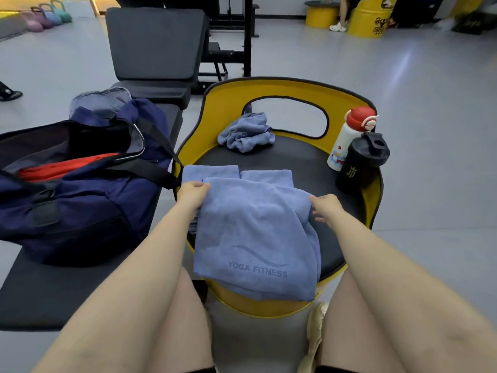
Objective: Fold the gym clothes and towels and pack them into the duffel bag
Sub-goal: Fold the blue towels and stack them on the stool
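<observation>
The left hand (pixel 192 193) pinches the upper left corner of the blue towel (pixel 255 238); the right hand (pixel 324 208) grips its right edge, fingers curled round the cloth. The towel lies on the black seat of a yellow chair (pixel 269 95), its lower part hanging over the front rim.

Risks, as judged: the overhanging part may drag the towel off the seat if either hand lets go. The right edge is bunched, so a fold made now would likely set unevenly. Two bottles (pixel 357 149) stand close to the right hand at the seat's edge; a wide sweep of cloth could tip them.

Condition of the towel: soft, napped, already doubled, with "YOGA FITNESS" and a wave mark near its lower edge. More blue cloth, folded flat, shows just beyond it, and a crumpled towel (pixel 246 135) sits at the back of the seat, unfolded.

The navy bag (pixel 80 189) lies open on the bench to the left, touching the chair, red cloth visible inside.
</observation>
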The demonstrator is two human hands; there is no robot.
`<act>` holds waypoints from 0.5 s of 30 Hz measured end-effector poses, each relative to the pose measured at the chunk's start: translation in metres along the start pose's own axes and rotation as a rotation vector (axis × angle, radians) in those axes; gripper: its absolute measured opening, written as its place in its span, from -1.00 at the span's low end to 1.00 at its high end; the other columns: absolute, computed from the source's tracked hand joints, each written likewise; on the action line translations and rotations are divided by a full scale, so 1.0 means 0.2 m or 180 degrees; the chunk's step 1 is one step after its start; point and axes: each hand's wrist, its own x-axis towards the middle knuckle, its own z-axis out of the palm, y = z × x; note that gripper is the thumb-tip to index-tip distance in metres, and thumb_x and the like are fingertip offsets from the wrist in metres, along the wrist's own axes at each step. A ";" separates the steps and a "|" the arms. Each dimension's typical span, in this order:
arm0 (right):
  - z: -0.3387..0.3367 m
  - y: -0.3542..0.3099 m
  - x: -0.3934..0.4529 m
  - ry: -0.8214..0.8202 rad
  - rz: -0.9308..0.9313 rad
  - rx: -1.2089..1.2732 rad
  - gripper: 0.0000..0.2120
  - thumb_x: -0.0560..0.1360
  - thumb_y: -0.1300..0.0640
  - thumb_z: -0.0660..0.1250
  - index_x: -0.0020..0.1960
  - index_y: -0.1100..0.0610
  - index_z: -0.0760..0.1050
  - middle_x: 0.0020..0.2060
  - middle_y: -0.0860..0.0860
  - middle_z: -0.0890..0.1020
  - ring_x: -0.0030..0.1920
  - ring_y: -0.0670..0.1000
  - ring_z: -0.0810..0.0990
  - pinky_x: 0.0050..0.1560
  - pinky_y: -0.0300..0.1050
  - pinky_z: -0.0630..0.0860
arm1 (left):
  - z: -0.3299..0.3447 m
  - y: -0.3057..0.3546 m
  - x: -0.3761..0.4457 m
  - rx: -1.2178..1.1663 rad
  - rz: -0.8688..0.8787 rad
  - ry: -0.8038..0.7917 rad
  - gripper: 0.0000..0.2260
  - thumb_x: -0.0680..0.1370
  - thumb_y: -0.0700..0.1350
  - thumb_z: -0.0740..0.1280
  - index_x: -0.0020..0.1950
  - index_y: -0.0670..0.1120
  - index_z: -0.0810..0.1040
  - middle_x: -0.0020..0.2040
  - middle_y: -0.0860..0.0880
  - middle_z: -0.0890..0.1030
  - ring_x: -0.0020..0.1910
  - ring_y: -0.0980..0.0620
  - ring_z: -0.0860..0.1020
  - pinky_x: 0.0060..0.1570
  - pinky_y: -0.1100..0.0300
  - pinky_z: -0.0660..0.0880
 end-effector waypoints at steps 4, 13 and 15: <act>0.03 -0.05 0.05 -0.0275 0.0246 0.0998 -0.60 0.55 0.13 0.33 0.31 0.30 0.40 0.15 0.16 0.58 0.04 0.10 0.57 -0.14 -0.10 0.50 | 0.04 0.04 0.04 -0.0751 -0.0410 -0.0018 -0.77 0.55 0.05 0.33 0.01 -0.11 0.46 -0.11 -0.08 0.50 -0.10 -0.09 0.49 -0.02 0.08 0.48; -0.04 -0.09 -0.02 0.0086 0.0277 0.1736 -0.72 0.46 0.20 0.44 0.11 0.27 0.51 0.02 0.14 0.63 -0.03 0.09 0.64 -0.09 -0.05 0.62 | 0.02 0.09 -0.13 -0.1428 -0.0323 0.0076 -0.86 0.54 -0.15 0.36 0.08 -0.11 0.51 -0.15 -0.03 0.53 -0.25 0.03 0.49 -0.35 0.21 0.45; -0.07 -0.10 -0.07 0.0158 0.0200 0.1829 -0.71 0.46 0.20 0.43 0.14 0.26 0.52 0.00 0.13 0.65 -0.05 0.07 0.66 -0.21 -0.12 0.61 | -0.02 0.09 -0.16 -0.1582 -0.0234 -0.0025 -0.78 0.55 -0.17 0.36 0.19 -0.15 0.53 0.01 -0.07 0.58 -0.10 -0.01 0.54 -0.22 0.17 0.51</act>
